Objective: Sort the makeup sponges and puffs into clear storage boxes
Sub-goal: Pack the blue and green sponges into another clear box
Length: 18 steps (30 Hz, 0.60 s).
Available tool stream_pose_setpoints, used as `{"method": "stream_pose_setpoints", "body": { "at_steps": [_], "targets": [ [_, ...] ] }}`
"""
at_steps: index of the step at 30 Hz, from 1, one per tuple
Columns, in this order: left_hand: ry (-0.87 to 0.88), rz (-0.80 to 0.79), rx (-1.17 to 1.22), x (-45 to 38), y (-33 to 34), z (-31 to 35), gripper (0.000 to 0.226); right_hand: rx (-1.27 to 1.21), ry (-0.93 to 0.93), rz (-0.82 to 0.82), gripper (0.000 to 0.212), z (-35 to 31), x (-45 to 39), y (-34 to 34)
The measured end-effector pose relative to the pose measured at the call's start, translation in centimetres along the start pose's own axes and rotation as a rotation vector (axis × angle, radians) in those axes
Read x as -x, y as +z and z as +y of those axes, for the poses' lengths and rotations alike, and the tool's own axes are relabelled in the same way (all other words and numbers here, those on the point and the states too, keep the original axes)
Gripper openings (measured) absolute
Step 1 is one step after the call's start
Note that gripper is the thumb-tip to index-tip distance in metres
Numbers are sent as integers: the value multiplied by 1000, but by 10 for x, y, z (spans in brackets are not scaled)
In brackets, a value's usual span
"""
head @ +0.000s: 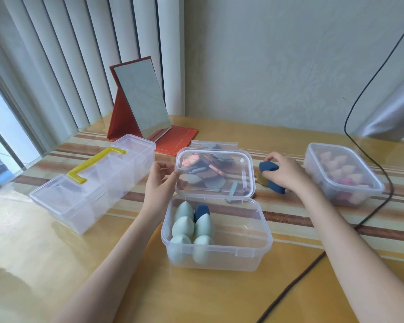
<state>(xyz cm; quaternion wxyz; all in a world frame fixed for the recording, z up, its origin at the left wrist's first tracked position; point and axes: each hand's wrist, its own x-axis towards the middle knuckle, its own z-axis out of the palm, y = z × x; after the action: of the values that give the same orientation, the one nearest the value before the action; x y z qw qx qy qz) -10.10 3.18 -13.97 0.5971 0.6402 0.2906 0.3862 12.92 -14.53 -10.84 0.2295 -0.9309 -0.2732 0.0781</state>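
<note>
Sponges (271,177), navy, lie right of the box (243,249); my right hand (287,173) curls round them to gather them in. My left hand (160,180) pinches the lid (240,164), propping it open.

We count three clear storage boxes on the surface (56,264): an open box (216,255) near centre, a closed box (343,173) far right, and a long box with yellow handle (91,183) left. The open box holds five pale green egg sponges (182,226) and one dark blue sponge (201,212). Two more dark blue sponges (269,167) are under the right hand (285,171). One folding mirror (142,101) stands far left. The puffs (210,170) behind the raised lid we cannot count.
</note>
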Motion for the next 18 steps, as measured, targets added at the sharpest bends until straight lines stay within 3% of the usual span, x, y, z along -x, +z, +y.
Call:
{"method": "stream_pose_setpoints", "body": {
  "at_steps": [5,10,15,16,18],
  "targets": [
    [13,-24,58,11,1,4,14,-31,98,-52,20,-7,1,6],
    [72,-35,23,16,4,7,12,-112,16,100,12,-3,9,5],
    [191,-58,-138,19,-1,12,14,-563,-102,269,17,-34,43,-46],
    [217,-60,-194,19,-2,12,16,-710,-121,244,20,-46,55,-59],
    [359,-4,-389,21,-4,14,22,-1016,-163,37,24,-71,83,-74]
  ]
}}
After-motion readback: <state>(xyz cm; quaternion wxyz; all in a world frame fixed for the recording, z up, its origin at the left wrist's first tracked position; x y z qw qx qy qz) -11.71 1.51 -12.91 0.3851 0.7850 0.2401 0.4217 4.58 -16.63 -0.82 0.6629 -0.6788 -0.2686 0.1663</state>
